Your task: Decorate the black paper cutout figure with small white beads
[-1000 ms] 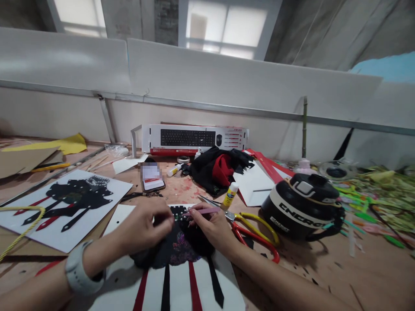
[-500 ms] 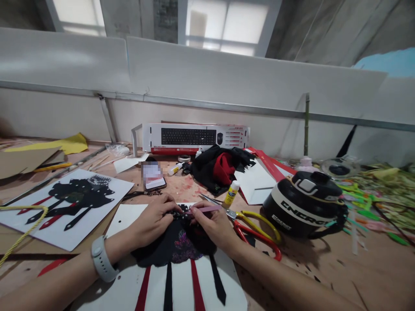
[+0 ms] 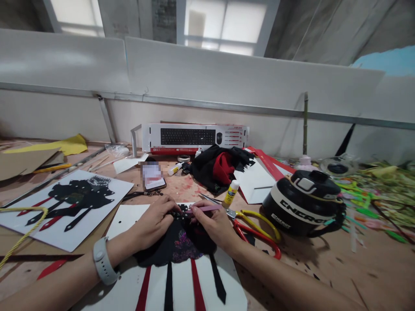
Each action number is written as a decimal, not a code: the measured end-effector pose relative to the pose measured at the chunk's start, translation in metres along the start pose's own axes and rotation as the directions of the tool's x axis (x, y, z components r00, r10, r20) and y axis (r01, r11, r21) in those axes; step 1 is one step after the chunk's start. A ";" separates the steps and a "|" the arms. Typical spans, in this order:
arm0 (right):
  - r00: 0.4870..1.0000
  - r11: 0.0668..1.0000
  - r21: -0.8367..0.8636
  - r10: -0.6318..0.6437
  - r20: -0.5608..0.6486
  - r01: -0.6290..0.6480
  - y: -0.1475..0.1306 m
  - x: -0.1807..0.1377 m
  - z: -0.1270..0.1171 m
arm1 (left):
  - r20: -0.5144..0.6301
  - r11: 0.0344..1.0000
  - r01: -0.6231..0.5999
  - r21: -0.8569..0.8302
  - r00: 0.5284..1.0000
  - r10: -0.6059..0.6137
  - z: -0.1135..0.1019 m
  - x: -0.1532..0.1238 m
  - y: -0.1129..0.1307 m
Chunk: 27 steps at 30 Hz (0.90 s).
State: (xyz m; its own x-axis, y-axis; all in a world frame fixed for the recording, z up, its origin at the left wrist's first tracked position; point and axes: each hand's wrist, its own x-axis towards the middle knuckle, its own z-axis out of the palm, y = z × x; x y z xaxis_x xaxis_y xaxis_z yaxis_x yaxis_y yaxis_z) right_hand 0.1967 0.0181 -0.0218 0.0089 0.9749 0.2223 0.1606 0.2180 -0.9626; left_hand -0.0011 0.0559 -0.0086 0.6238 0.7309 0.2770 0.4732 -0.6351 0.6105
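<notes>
Before me lies a white sheet (image 3: 223, 280) with a black cloth piece (image 3: 158, 246) on it, bearing a purple-pink flower pattern and small shiny beads or studs along its top. Red strips (image 3: 197, 285) and black strips (image 3: 168, 287) hang below its edge. My left hand (image 3: 158, 222) rests on the cloth's upper left, fingers bent and apart, fingertips by the beads. In my right hand (image 3: 212, 226) a slim pink tool (image 3: 210, 208), which looks like tweezers, is pinched, its tip among the beads. My fingers partly hide that spot.
Right of my hands are scissors (image 3: 259, 229), a glue stick (image 3: 231, 193) and a black jug (image 3: 298, 205). A similar cloth picture (image 3: 119, 185) lies left, near a phone (image 3: 154, 177). Behind are black and red cloth scraps (image 3: 207, 166) and a keyboard box (image 3: 194, 137).
Almost nothing differs. The view has shifted very slightly, and both hands keep their places at the cloth's beaded top.
</notes>
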 end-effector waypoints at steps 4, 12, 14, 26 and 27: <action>1.000 0.999 0.036 0.007 -0.016 -0.007 -0.001 -0.001 -0.003 | -0.030 1.000 0.002 0.018 1.000 -0.001 0.002 -0.002 -0.001; 0.998 0.997 0.057 0.048 0.028 -0.050 0.001 -0.003 -0.005 | -0.023 0.997 -0.035 0.066 0.999 0.037 0.004 -0.004 0.001; 0.998 0.997 0.057 0.050 0.027 -0.051 0.001 -0.003 -0.005 | -0.022 0.997 -0.030 0.072 0.999 0.032 0.003 -0.004 0.002; 0.998 0.997 0.061 0.042 0.044 -0.045 0.000 -0.003 -0.003 | -0.016 0.997 -0.041 0.067 0.999 0.043 0.003 -0.004 0.002; 0.998 0.997 0.061 0.042 0.044 -0.045 0.000 -0.004 -0.002 | -0.011 0.997 -0.041 0.065 0.999 0.041 0.003 -0.004 0.003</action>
